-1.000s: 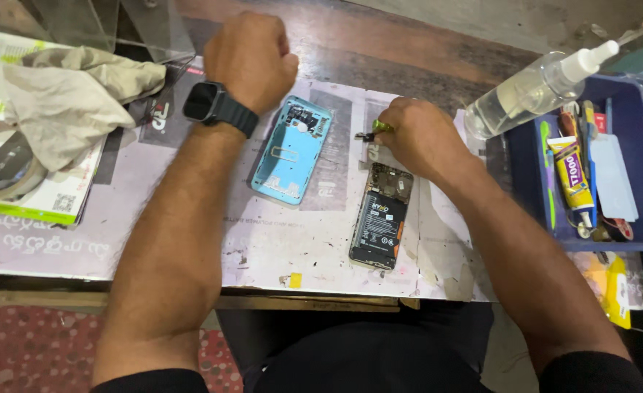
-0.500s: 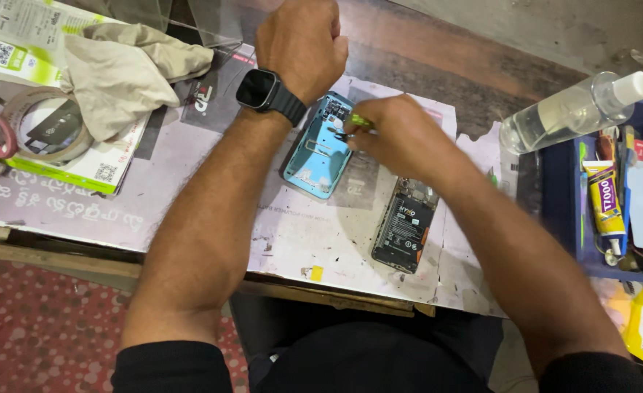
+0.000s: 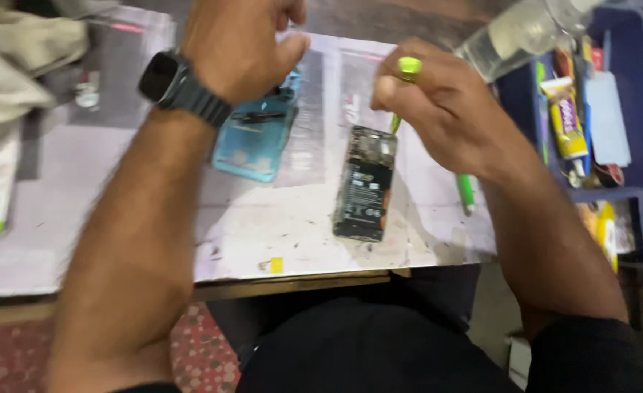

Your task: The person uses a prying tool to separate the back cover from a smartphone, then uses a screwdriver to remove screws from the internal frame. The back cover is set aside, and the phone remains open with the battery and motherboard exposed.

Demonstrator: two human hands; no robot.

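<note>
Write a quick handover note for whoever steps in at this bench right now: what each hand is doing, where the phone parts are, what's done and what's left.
Right hand: closed around a green-capped screwdriver, held upright over the top end of the opened phone.
Left hand: loosely closed with a dark wristwatch on the wrist, raised above the blue back cover; whether it holds anything cannot be told.
Opened phone lies dark insides up on the mat, the cover lying apart to its left.
A green pen-like tool lies by the right wrist; blue tray of supplies at right.
Done: cover is off. Left: phone remains open, cover not refitted.
</note>
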